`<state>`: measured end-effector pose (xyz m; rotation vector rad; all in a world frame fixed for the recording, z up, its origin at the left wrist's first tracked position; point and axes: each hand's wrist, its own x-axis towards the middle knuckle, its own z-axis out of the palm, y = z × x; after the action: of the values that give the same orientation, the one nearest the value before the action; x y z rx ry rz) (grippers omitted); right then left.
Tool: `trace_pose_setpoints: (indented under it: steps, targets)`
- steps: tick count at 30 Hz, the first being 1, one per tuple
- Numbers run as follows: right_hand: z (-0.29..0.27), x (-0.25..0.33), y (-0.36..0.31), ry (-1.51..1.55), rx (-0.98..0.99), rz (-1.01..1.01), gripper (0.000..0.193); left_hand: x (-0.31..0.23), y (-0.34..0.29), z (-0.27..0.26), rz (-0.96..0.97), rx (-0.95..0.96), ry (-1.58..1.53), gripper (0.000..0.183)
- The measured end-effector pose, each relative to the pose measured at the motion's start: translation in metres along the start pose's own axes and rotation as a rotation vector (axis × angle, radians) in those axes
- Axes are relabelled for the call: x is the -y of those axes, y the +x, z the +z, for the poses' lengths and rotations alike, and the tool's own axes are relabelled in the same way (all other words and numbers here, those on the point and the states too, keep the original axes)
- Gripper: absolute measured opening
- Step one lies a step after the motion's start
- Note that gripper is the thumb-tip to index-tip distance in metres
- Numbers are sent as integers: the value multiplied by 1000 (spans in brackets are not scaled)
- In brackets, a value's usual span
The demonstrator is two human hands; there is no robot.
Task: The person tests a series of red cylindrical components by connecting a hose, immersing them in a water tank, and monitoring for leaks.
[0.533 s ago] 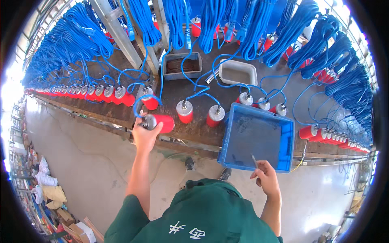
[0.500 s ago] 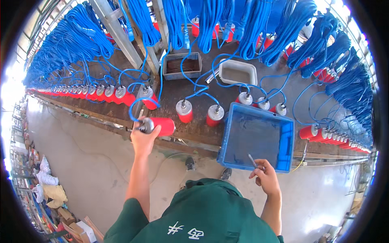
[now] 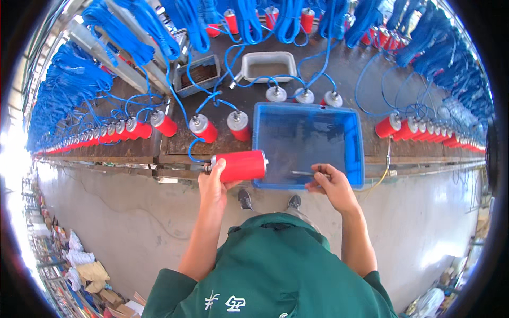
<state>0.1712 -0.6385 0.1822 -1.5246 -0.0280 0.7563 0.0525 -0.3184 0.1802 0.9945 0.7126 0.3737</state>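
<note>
My left hand [image 3: 213,185] is wrapped round one end of a red cylinder [image 3: 243,165] with silver caps. The cylinder lies nearly level in the air, its bare end facing right, over the tray's left front corner. A blue cable [image 3: 194,151] runs from the gripped end. My right hand [image 3: 335,186] pinches a thin grey metal rod [image 3: 303,173] that points left toward the cylinder, apart from it. Below them is a shallow blue plastic tray [image 3: 359,146] with a wet-looking grey inside. Which kind of tool the rod is, I cannot tell.
Two red cylinders [image 3: 239,125] stand left of the tray, and others [image 3: 305,96] stand behind it. A grey bin [image 3: 197,79] and a whitish tub [image 3: 269,67] sit further back. Coiled blue cables [image 3: 289,21] hang above the dark bench [image 3: 339,58]. A row of cylinders [image 3: 389,125] lines the right.
My left hand has brought the cylinder rightward, closer to my right hand. The rod has swung from steeply tilted to nearly level, pointing left. The view has shifted too.
</note>
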Motion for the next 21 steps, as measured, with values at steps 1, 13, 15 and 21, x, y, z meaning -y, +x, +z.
trace_pose_setpoints:
  steps: [1, 13, 15, 21]
  targets:
    - [-2, -1, -1, 10, -15, -1, 36, 3, 4, 5, -6, 14, 9, 53]
    - [11, -35, 30, 138, -91, -230, 27, 30, 48, -7, -239, 143, 96, 58]
    - [17, -37, 37, 62, -92, -289, 26, 31, 50, -9, -248, 138, 99, 57]
    - [33, -30, 55, -5, -127, -362, 23, 33, 57, -17, -280, 168, 83, 58]
